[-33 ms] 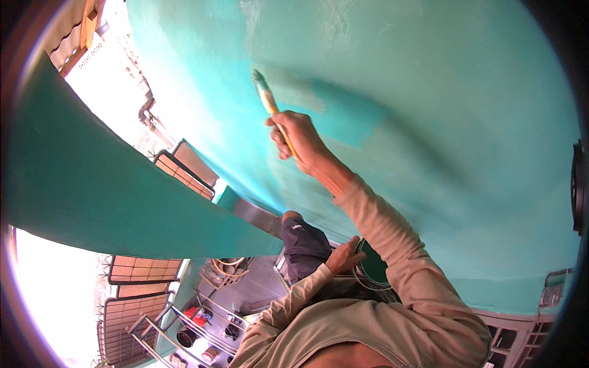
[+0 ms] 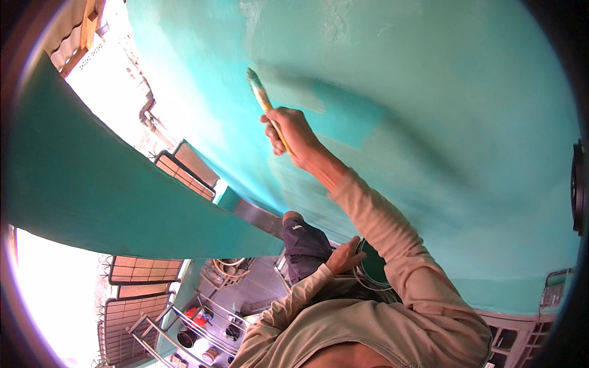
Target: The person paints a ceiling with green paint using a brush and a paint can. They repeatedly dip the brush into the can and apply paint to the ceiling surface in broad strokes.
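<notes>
My right hand is closed round the yellow handle of a paintbrush, raised at the wall. The brush tilts up to the left, with green paint on its bristles; its tip is at or very near the wall, and I cannot tell if it touches. Patches of brighter turquoise lie beside duller green on this wall. Low down, my left hand grips the rim of a bucket with a dark green inside. My right sleeve covers part of the bucket.
A dark green wall or beam curves along the left. Metal rails stand below, near a red item and other things on the floor. Wire-grid panels are at lower left. A dark round object sits at the right edge.
My right hand has shifted slightly left and up with the paintbrush. My left hand and the bucket stay in place.
</notes>
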{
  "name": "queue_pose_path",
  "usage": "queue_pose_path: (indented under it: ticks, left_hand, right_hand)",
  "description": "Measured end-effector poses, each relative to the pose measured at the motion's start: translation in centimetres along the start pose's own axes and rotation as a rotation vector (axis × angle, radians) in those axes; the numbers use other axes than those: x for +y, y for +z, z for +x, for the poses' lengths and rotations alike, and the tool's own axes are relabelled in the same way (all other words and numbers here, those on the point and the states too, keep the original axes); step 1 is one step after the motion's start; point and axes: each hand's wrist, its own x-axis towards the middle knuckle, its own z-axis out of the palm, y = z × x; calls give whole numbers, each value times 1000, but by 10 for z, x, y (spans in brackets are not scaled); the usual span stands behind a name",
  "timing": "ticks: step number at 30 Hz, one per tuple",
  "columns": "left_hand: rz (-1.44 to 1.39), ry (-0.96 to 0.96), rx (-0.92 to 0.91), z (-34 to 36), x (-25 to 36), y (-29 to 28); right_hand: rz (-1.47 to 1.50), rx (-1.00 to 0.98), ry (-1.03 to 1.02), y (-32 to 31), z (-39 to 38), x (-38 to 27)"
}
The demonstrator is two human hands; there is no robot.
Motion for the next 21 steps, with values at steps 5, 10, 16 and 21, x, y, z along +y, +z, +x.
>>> queue_pose_path:
  ticks: [5,10,16,21]
  left_hand:
    - [45,-86,-45,1,16,-5]
    - [61,-80,-36,0,11,-2]
    - [100,-126,-76,-1,26,-10]
    - [114,-135,-95,1,27,-10]
  right_hand:
    - [24,28,0,3,41,-7]
    - [16,103,-8,-30,9,-7]
    - [16,229,-62,-69,-69,-17]
    - [58,371,-116,-88,-121,-15]
